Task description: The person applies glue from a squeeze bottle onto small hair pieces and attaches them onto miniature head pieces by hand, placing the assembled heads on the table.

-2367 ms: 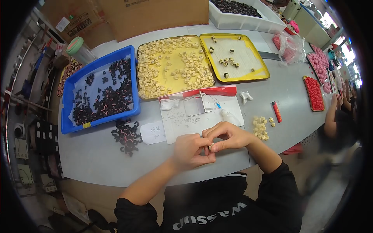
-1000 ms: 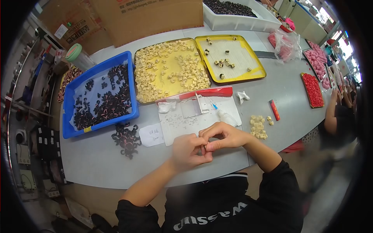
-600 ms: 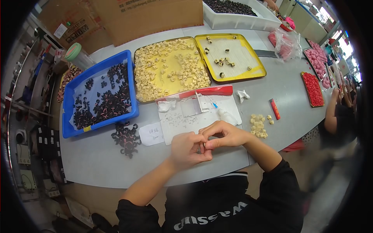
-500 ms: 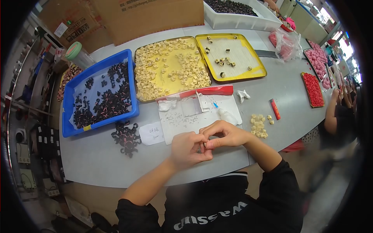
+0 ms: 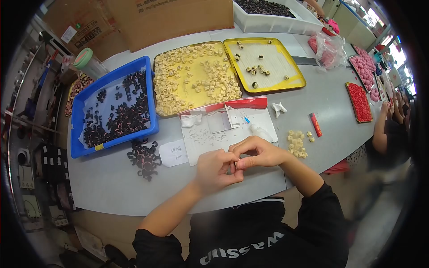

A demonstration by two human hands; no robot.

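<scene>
Pinching a tiny piece (image 5: 236,164) between left hand (image 5: 217,169) and right hand (image 5: 258,152) — presumably for fine control (mostly hidden there) — with black pieces (image 5: 145,161) at nine o'clock, pale pieces (image 5: 296,145) at two, apparently for easy reach

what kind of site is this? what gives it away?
Looks like a small-parts hand-assembly workshop, though I can't tell the product. Signs: a yellow tray beside another crowded with small cream pieces, a blue tray of black curved pieces, and another person's arm further along.
</scene>
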